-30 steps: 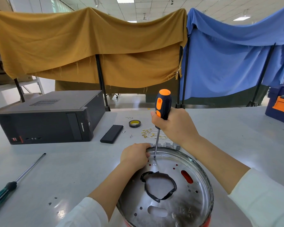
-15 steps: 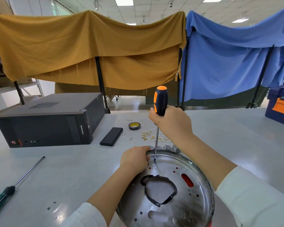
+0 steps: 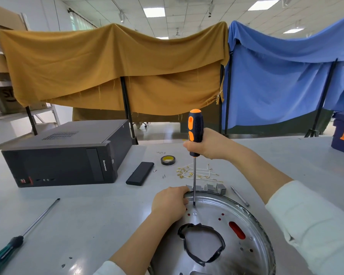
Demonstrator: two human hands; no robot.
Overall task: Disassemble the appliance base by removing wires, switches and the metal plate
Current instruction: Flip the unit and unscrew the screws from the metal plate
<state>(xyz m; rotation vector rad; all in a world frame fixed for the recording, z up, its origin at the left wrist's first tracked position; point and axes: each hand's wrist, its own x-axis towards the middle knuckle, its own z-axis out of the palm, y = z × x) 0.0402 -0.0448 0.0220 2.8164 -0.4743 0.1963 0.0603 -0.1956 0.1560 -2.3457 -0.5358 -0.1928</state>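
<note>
Right hand (image 3: 209,144) grips screwdriver (image 3: 195,132) (upright); left hand (image 3: 170,202) steadies metal plate (image 3: 252,221).

Bright ceiling panels (image 3: 154,12) overhead (edges bowed), sharp focus.

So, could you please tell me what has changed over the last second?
Very little. The right hand still grips the orange screwdriver upright, its tip still at the plate near the far rim; any turning is too slight to tell. The left hand stays on the rim. The camera tilted up; wires and green screwdriver lie unmoved.
</note>
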